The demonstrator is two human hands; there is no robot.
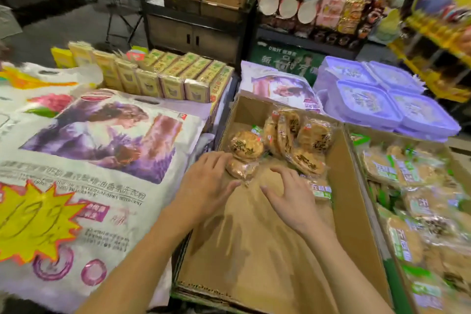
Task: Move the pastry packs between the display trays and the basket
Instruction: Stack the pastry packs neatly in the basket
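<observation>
Spread across the left: a big printed detergent bag (96, 150) with a yellow price star, lying flat. In the middle: a cardboard display tray (254, 237), floor mostly bare, a cluster of round pastry packs (295, 135) gathered at its far end. To the right: a second tray (377, 211) heaped with green-labelled packs (407, 211). Behind: purple lidded tubs (392, 99) and a row of yellow boxes (163, 74). No basket anywhere in view.

Over the middle tray, both hands reaching in. Left hand (206, 181) flat-ish, fingers (216, 158) extended and relaxed, tips just touching the nearest two stacked packs (244, 158); nothing clasped. Right hand (288, 191) spread above the cardboard, fingers (285, 173) loosely splayed, near the packs, holding nothing.

Step in hand, by the look of it: gathering the near packs. Best done by closing from both sides at once, left against the stacked pair, right sweeping in from the loose ones beside it, squeezing wrappers lightly rather than the brittle rounds. Worth lifting the stack as one, keeping it level so the top pack does not slide off.
</observation>
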